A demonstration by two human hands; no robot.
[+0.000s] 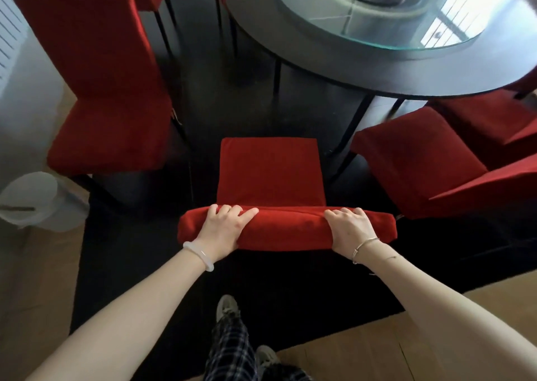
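A red upholstered chair (270,171) stands directly in front of me, its seat facing a round dark table (334,64). I look down on the top of its backrest (287,229). My left hand (225,229) grips the left part of the backrest top, fingers curled over the far edge. My right hand (350,228) grips the right part in the same way. The chair's legs are hidden under the seat.
A glass turntable (377,17) sits on the table. More red chairs stand to the left (101,90) and right (436,160). A white bin (32,200) is at the left. A black rug (145,264) covers a wooden floor (406,345). My feet (229,308) are below.
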